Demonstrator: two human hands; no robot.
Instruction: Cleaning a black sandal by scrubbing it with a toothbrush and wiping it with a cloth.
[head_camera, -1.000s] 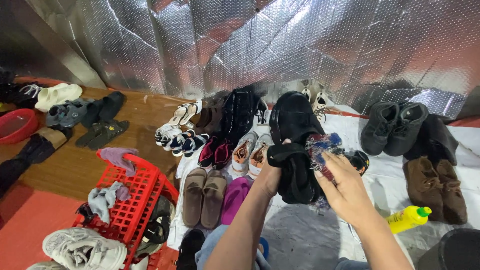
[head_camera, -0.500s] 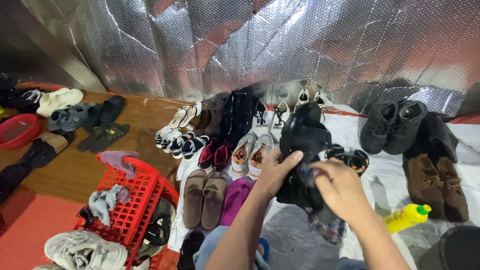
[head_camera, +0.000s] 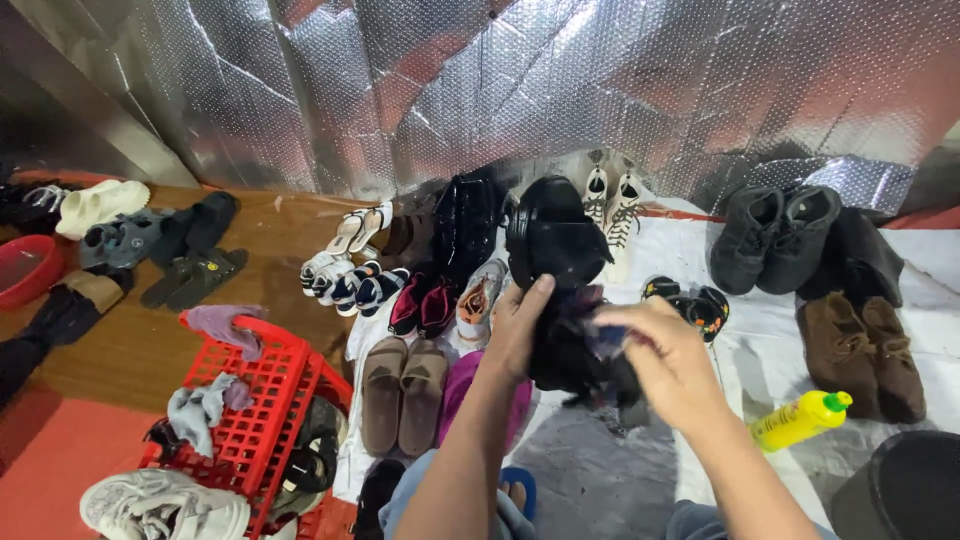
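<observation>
Both hands meet over a black shoe (head_camera: 556, 240) raised above a white sheet (head_camera: 940, 262) that is covered with footwear. The left hand (head_camera: 520, 330) closes around the shoe's lower left side, thumb pointing up along it. The right hand (head_camera: 668, 358) pinches a bundle of dark cloth (head_camera: 578, 350) that hangs just below the shoe and touches it; the fingers are narrowed on the fabric, slightly blurred. Directly under the left forearm lie a pair of brown slippers (head_camera: 402, 392) and a magenta shoe (head_camera: 462, 385). Behind the raised shoe stand cream high-top sneakers (head_camera: 610, 205) against a crinkled silver foil wall (head_camera: 500, 80). To the right sit dark grey boots (head_camera: 775, 238), brown suede boots (head_camera: 865, 352) and a yellow bottle (head_camera: 798, 420) with a green cap lying on its side. At lower left a red plastic basket (head_camera: 265, 395) holds grey rags, with a white sneaker (head_camera: 165, 505) beside it on the wooden floor (head_camera: 110, 350).
</observation>
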